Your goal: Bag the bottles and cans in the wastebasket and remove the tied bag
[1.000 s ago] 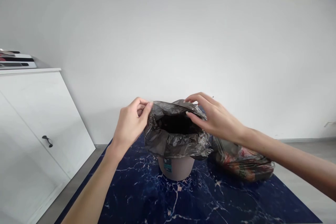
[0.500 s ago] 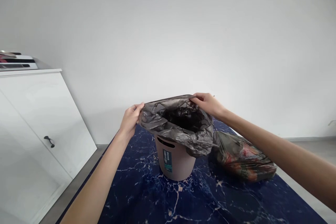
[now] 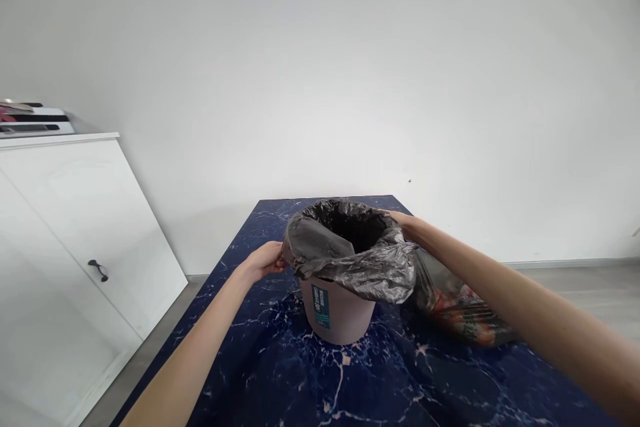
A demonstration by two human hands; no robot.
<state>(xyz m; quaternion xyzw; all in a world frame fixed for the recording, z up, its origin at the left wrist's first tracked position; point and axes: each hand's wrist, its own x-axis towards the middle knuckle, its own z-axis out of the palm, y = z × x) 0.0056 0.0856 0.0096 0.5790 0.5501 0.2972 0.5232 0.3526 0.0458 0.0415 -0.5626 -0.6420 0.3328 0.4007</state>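
Observation:
A greyish-pink trash can (image 3: 345, 317) with a teal label stands upright on the blue marbled table. A black garbage bag (image 3: 385, 273) lines it and is folded down over the rim, hanging lowest at the front right. At the rim's left side my left hand (image 3: 267, 260) is closed on the bag's edge, its fingertips partly hidden. My right hand (image 3: 403, 220) reaches round the far right of the rim; the bag and my wrist hide its fingers.
To the right of the can lies a filled dark plastic bag (image 3: 470, 317) with red and orange things showing through. The blue marbled table (image 3: 280, 373) reaches almost to the white wall. A white cabinet (image 3: 65, 233) stands at the left, with a file rack (image 3: 37, 123) on top.
Both hands have come down, pulling the raised far edge of the bag over the rim. The bag's mouth now sits round the can's opening.

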